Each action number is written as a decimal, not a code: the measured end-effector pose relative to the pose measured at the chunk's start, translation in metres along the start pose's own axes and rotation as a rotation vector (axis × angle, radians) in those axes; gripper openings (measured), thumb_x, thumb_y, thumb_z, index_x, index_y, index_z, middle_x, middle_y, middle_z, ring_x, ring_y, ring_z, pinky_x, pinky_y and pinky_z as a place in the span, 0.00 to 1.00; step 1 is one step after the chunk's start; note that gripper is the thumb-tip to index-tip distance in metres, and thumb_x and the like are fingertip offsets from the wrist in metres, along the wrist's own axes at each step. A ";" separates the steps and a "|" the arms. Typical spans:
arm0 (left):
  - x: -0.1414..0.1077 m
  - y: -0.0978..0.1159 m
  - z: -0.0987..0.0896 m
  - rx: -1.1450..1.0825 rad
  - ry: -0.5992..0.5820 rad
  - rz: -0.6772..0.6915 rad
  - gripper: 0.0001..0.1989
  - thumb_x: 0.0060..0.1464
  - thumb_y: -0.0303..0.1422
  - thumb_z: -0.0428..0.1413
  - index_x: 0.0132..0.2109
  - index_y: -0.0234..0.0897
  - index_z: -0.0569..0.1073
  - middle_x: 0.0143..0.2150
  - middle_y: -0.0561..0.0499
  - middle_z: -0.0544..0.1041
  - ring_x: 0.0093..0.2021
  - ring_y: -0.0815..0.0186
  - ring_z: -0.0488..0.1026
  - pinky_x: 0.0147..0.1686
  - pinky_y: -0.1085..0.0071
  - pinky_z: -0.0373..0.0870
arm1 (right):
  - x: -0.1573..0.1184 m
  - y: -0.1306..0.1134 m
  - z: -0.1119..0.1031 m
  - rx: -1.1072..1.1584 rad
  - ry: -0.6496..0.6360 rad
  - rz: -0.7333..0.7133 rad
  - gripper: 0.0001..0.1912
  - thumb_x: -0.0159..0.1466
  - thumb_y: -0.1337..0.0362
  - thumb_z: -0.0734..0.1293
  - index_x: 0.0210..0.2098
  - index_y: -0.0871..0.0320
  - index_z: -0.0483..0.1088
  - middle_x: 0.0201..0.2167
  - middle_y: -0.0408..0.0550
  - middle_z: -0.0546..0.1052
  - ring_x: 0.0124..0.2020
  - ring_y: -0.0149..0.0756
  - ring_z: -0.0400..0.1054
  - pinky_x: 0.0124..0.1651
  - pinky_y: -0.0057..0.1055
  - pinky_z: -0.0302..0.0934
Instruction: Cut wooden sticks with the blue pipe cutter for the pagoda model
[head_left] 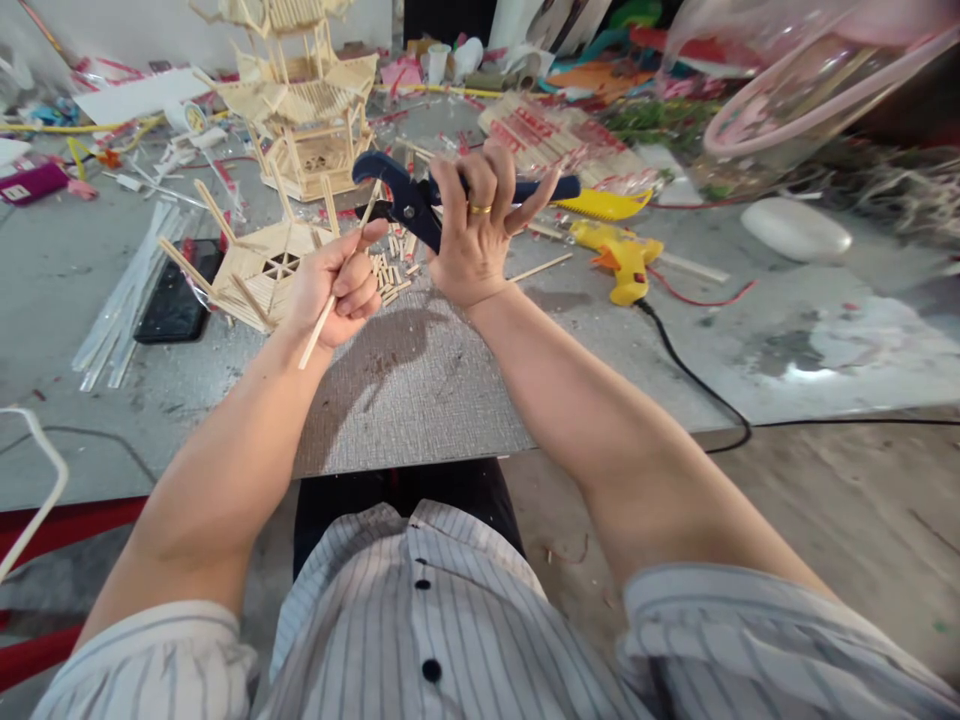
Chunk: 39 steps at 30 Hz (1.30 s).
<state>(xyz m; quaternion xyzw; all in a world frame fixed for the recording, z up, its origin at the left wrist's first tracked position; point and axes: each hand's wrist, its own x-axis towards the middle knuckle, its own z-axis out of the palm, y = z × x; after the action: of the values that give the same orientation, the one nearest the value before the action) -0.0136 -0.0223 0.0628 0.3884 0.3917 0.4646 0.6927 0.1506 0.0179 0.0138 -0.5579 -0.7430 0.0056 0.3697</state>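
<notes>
My left hand (341,285) is closed around a thin wooden stick (318,330), which slants up toward the cutter's jaws. Wrapped in my right hand (476,225) is a dark blue pipe cutter (405,198), its hooked jaw pointing left around the stick's upper end. Whether the blade touches the stick I cannot tell. Below the jaws lie several short cut stick pieces (391,275). Just left of my left hand stands a hexagonal wooden stick base (281,262) with upright posts. Behind it rises a tiered pagoda model (300,110) of the same sticks.
A yellow glue gun (621,258) with a black cord lies to the right, near a white oval object (796,228). Clear glue sticks (127,300) and a black phone (176,300) are at left. Packaged sticks (559,140) lie behind my right hand. The table's front edge (420,467) is close to me.
</notes>
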 end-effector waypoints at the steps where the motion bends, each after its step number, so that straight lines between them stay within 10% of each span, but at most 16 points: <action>1: 0.000 0.000 0.000 0.003 0.007 0.000 0.16 0.64 0.32 0.42 0.46 0.38 0.74 0.10 0.62 0.47 0.09 0.73 0.45 0.11 0.73 0.47 | 0.000 0.000 0.000 -0.019 0.021 0.023 0.29 0.66 0.63 0.49 0.67 0.50 0.48 0.67 0.46 0.54 0.70 0.39 0.21 0.64 0.60 0.19; 12: 0.003 0.000 0.001 0.104 0.063 -0.021 0.14 0.64 0.32 0.43 0.41 0.34 0.73 0.10 0.63 0.47 0.09 0.76 0.43 0.12 0.78 0.45 | -0.001 -0.004 -0.008 -0.249 -0.010 -0.004 0.33 0.61 0.68 0.55 0.66 0.52 0.50 0.65 0.54 0.56 0.71 0.48 0.32 0.63 0.66 0.30; 29: 0.005 -0.018 0.009 0.616 0.133 0.009 0.09 0.62 0.25 0.45 0.33 0.35 0.64 0.16 0.62 0.54 0.11 0.81 0.52 0.16 0.81 0.46 | 0.001 -0.012 -0.012 -0.162 0.005 0.116 0.32 0.65 0.70 0.49 0.66 0.42 0.49 0.69 0.43 0.52 0.71 0.38 0.24 0.61 0.67 0.18; 39: 0.010 -0.028 0.014 0.379 0.244 0.149 0.09 0.62 0.29 0.50 0.31 0.36 0.65 0.16 0.63 0.47 0.12 0.81 0.46 0.15 0.81 0.40 | -0.002 -0.013 -0.011 -0.138 0.083 0.113 0.31 0.66 0.69 0.46 0.67 0.48 0.48 0.70 0.46 0.47 0.71 0.42 0.23 0.62 0.68 0.24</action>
<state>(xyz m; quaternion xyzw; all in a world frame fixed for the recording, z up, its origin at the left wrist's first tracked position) 0.0113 -0.0226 0.0418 0.4803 0.5228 0.4760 0.5190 0.1461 0.0073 0.0259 -0.6228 -0.6930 -0.0478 0.3600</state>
